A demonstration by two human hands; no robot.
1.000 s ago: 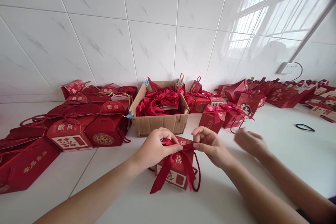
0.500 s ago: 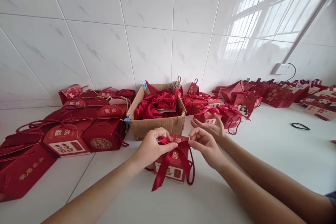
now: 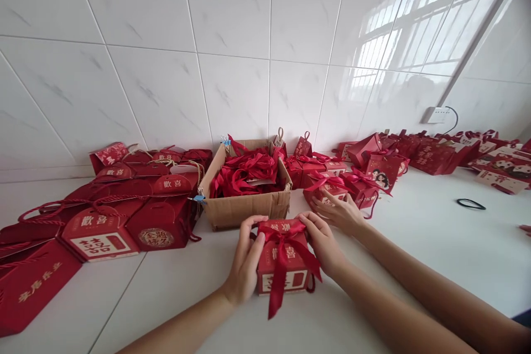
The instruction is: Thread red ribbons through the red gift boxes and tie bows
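One red box (image 3: 269,265), dead between: my left hand (image 3: 244,268) cups its left side, my right hand (image 3: 326,244) grips the right top edge, neither's nearer tbh.

the gift box (image 3: 271,268) is red with a white patterned panel; the wall (image 3: 232,16) is white with grey streaks.

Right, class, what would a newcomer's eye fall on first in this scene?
Probably the red gift box at front centre, its ribbon bow trailing long tails, with the left hand and right hand on either side. Next, perhaps, the open cardboard box behind it, heaped with red ribbon, and the crowd of red boxes to its left.
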